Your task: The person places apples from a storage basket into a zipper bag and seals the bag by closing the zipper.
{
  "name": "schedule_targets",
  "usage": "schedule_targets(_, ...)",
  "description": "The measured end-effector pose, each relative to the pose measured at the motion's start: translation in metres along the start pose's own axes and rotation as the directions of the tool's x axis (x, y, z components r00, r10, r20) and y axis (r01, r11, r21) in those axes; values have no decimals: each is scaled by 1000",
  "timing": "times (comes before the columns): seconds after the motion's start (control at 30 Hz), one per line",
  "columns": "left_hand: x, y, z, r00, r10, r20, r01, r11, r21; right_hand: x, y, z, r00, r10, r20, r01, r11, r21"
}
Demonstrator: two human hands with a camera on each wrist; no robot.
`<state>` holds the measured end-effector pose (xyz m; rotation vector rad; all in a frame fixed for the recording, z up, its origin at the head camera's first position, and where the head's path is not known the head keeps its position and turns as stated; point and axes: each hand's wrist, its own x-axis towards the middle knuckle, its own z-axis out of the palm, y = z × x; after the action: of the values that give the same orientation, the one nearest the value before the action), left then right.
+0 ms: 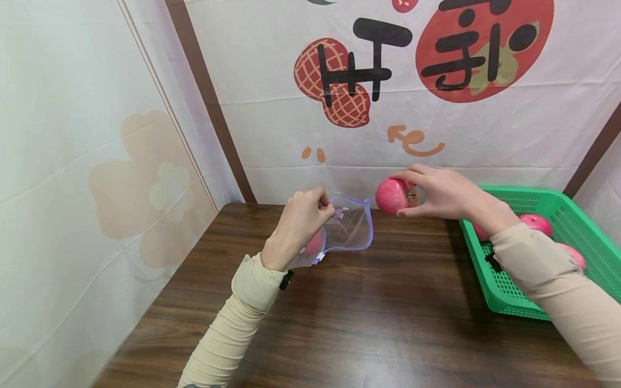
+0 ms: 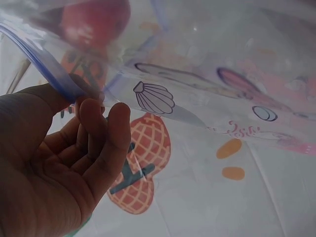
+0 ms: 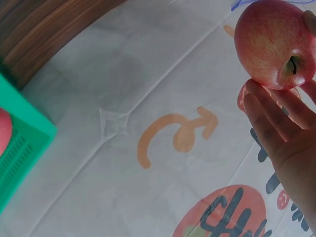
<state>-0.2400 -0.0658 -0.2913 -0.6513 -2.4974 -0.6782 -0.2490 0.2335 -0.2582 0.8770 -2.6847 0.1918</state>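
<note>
My left hand [image 1: 297, 226] pinches the rim of a clear zip bag [image 1: 350, 231] with a purple-blue edge and a white slider. The bag's mouth gapes toward the right. Inside it shows a red apple [image 1: 315, 245], partly hidden behind my left hand; the left wrist view also shows it as a red shape through the plastic. A shell print [image 2: 155, 98] marks the bag's side. My right hand [image 1: 448, 191] holds another red apple [image 1: 392, 196] between thumb and fingers, in the air just right of the bag's mouth. In the right wrist view its stem faces the camera.
A green plastic basket [image 1: 499, 302] stands at the right on the dark wooden table [image 1: 378, 318], with several red apples [image 1: 537, 223] inside. My right forearm reaches over it. A printed white cloth [image 1: 271, 140] hangs behind the table, and another cloth [image 1: 73, 161] hangs at the left.
</note>
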Motion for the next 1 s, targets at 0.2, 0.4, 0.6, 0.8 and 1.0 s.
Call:
schedule_targets(0.2,0,1,0,1000,-5,9,5,1000,-8,7,-9,0,1000,-19,-10,19,1000,17)
schedule_targets(0.4,2,1,2,1000,-11,17,11,1000,-7,11,-16,-3,998,-51,-22,52,999,10)
schedule_targets(0.6,4,1,2,1000,-12,18,12,1000,8,18,-23,-3,997,-70,-27,70,997,10)
schedule_targets(0.8,5,1,3,1000,-11,28,10,1000,11,22,-33,0,989,-140,-41,141,990,12)
schedule_targets(1.0,7,3,3,999,-28,24,28,1000,9,25,-42,2,984,-172,-42,173,985,14)
